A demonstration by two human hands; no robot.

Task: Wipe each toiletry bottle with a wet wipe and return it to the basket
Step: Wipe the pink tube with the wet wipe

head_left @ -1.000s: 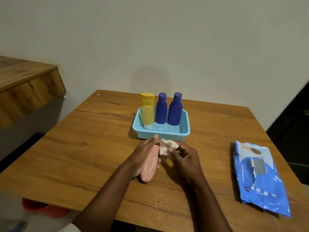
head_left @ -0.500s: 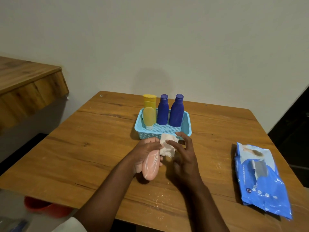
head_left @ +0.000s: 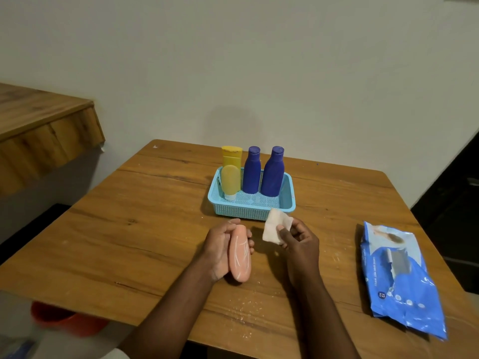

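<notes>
Peach bottle (head_left: 239,253) and wipe (head_left: 276,228) held apart, in front of basket (head_left: 287,193).
Left hand (head_left: 220,251) cradles bottle, fingers curled; right hand (head_left: 298,240) pinches wipe; bare table (head_left: 129,229) on the left.

peach tube (head_left: 239,253) | white wipe (head_left: 276,226) | yellow tube (head_left: 230,177) | two blue bottles (head_left: 251,172) | turquoise basket (head_left: 248,211)

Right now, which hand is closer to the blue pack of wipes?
The right hand. It holds the white wipe over the middle of the table, with bare wood between it and the blue pack. The left hand, holding the pink bottle, is farther away.
</notes>
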